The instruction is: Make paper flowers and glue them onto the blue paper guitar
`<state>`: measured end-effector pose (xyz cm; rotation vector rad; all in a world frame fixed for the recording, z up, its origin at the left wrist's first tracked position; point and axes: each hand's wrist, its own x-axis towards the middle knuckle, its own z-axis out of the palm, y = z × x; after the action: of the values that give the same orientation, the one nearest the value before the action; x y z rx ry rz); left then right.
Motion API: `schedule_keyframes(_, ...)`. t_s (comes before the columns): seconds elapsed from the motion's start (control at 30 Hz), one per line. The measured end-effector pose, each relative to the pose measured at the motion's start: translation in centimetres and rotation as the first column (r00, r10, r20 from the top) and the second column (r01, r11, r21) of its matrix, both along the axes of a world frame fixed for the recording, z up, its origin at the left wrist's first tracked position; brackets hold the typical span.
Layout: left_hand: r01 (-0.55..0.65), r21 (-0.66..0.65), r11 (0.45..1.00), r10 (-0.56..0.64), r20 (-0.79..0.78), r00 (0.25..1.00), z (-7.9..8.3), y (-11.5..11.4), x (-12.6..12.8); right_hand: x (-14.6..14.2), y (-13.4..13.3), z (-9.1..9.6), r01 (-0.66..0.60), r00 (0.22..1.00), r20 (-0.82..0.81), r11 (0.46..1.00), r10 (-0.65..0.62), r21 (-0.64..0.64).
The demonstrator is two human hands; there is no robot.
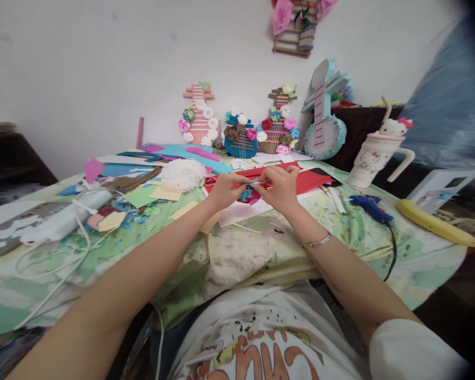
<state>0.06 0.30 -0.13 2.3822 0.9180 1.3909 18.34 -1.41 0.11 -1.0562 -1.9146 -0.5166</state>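
Observation:
Both hands meet over the middle of the table, pinching a small paper flower [246, 195] with blue, pink and dark petals. My left hand [230, 190] grips it from the left with thumb and forefinger. From the right, my right hand [279, 187] pinches its upper edge, and fingers hide part of it. Beneath the hands lie sheets of red paper [311, 182] and a pale pink sheet [237, 214]. A ball of white string [183, 174] rests left of my left hand.
Paper-flowered instrument models [200, 119] lean against the wall. To the right are a blue glue gun [370, 207], a banana [435, 222] and a tumbler with a straw [374, 158]. A white power strip [67, 215] with cords and paper scraps [142, 196] lies left.

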Motion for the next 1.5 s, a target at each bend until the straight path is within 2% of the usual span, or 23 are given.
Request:
schedule_keyframes(0.13, -0.003, 0.028, 1.0, 0.003, -0.028, 1.0, 0.04, -0.03, 0.07, 0.32, -0.04, 0.14, -0.031, 0.999, 0.019, 0.999, 0.032, -0.028)
schedule_keyframes(0.27, -0.055, 0.076, 0.996, 0.059, -0.051, 0.997, 0.1, -0.11, 0.16, 0.46, -0.09, 0.31, -0.057, 0.998, 0.019, 0.996, 0.059, -0.07)
schedule_keyframes(0.47, -0.096, 0.153, 0.984, 0.104, -0.041, 0.994, -0.04, 0.17, 0.12, 0.41, 0.16, 0.31, -0.046, 0.999, -0.029, 0.992, 0.043, -0.115)
schedule_keyframes(0.73, -0.118, 0.189, 0.975, 0.135, -0.079, 0.988, 0.06, -0.02, 0.11, 0.09, -0.26, 0.45, -0.06, 0.998, -0.029, 0.993, 0.058, -0.102)
schedule_keyframes(0.93, -0.163, 0.213, 0.963, 0.186, -0.092, 0.978, -0.05, -0.13, 0.35, -0.01, 0.04, 0.12, -0.078, 0.997, -0.015, 0.996, 0.078, -0.033)
schedule_keyframes(1.2, -0.285, 0.324, 0.902, 0.33, -0.093, 0.939, -0.12, -0.36, 0.41, -0.11, 0.32, -0.08, 0.0, 0.999, 0.035, 1.0, -0.001, 0.025)
schedule_keyframes(1.4, -0.356, 0.436, 0.827, 0.432, -0.087, 0.898, -0.17, -0.61, 0.39, -0.31, 0.28, -0.14, -0.006, 1.0, 0.025, 0.998, 0.004, 0.065)
schedule_keyframes(1.5, -0.36, 0.456, 0.814, 0.446, -0.092, 0.89, -0.28, -0.53, 0.36, -0.33, 0.28, -0.18, -0.012, 1.0, 0.025, 0.998, 0.011, 0.057)
